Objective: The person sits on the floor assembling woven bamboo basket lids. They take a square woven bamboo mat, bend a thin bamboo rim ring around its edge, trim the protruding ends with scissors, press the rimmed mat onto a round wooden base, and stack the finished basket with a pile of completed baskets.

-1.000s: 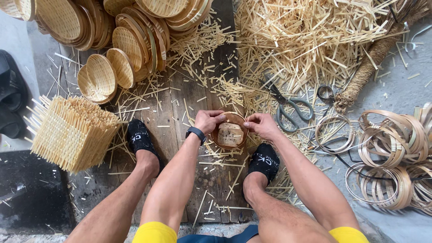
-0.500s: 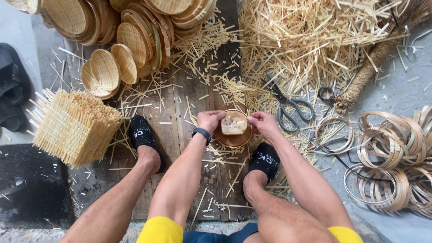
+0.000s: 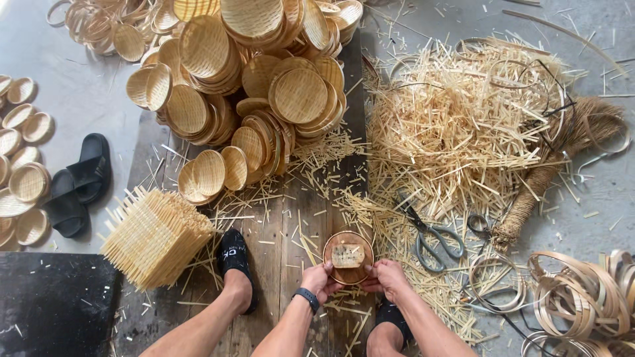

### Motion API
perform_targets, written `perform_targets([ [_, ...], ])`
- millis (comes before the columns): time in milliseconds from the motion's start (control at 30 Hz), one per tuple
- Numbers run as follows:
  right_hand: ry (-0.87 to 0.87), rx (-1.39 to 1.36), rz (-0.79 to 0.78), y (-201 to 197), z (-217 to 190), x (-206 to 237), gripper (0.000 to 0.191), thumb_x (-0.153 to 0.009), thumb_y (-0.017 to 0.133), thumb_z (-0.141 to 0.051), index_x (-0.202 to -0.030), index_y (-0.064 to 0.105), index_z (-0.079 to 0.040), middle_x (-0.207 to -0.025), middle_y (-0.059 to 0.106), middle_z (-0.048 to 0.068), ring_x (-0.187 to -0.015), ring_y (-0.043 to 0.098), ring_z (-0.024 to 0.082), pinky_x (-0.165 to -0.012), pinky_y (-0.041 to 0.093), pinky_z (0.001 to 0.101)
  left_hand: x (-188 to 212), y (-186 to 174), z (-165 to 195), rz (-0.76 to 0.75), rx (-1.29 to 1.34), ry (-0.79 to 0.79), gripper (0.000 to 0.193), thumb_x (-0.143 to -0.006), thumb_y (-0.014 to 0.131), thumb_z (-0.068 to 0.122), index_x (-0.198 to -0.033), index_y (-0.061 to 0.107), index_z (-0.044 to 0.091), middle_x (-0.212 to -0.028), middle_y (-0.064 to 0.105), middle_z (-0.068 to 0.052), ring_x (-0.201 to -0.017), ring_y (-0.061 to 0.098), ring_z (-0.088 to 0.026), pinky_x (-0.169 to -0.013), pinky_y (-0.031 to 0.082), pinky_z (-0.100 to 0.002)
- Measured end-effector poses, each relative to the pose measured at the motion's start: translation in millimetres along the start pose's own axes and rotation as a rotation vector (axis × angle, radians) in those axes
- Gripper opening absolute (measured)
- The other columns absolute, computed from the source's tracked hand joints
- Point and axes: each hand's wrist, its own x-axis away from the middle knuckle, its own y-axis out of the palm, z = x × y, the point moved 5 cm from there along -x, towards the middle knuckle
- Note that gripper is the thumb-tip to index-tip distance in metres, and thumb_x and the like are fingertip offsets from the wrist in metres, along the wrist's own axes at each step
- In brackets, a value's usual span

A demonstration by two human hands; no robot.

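Left hand: the left hand (image 3: 322, 279) is curled round the near left rim of the round wooden mould (image 3: 348, 257), fingers closed on its edge.
Right hand: the right hand (image 3: 388, 277) grips the near right rim the same way, thumb on top.
Mould: held upright over the wooden plank (image 3: 284, 238), a small pale woven square (image 3: 348, 255) sitting inside it.
Scissors: the scissors (image 3: 430, 233) lie just right of the mould, on the straw.
Woven sheets: a stack of woven sheets (image 3: 155, 236) stands well left of the mould.
Baskets: a heap of finished baskets (image 3: 264, 86) lies far beyond the mould.
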Motion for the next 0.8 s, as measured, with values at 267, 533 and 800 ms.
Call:
perform_targets([
  [267,-0.109,0.29,0.004,-7.6,-15.7,19.0,0.047,-0.09,0.071,-0.04,-0.113,0.063,0.0,-0.087,0.075,0.012,-0.072,0.077,0.028,-0.061,0.066,0.0424,18.5,-8.6,58.6,0.089,-0.631,0.43,0.032,-0.097,0.064,0.029,-0.116,0.077,0.008,-0.086,0.077,-0.009,-0.073,0.077,-0.022,-0.063,0.063,-0.037],
  [533,-0.186,0.522,-0.064,20.4,-22.7,17.3,0.049,-0.08,0.076,-0.041,-0.105,0.065,0.0,-0.081,0.068,0.011,-0.07,0.065,0.026,-0.059,0.057,0.0363,54.7,52.6,53.7,-0.02,-0.555,1.044,0.051,-0.099,0.06,0.047,-0.128,0.071,0.007,-0.11,0.073,-0.017,-0.101,0.07,-0.029,-0.084,0.057,-0.041],
  [800,-0.463,0.6,0.205,13.7,-31.2,-16.7,0.049,-0.071,0.082,-0.035,-0.102,0.064,-0.001,-0.088,0.072,0.011,-0.072,0.069,0.02,-0.065,0.057,0.0354,41.1,59.4,81.6,0.184,-0.735,1.025,0.049,-0.102,0.054,0.053,-0.121,0.074,0.013,-0.096,0.077,-0.019,-0.092,0.075,-0.033,-0.078,0.058,-0.037],
])
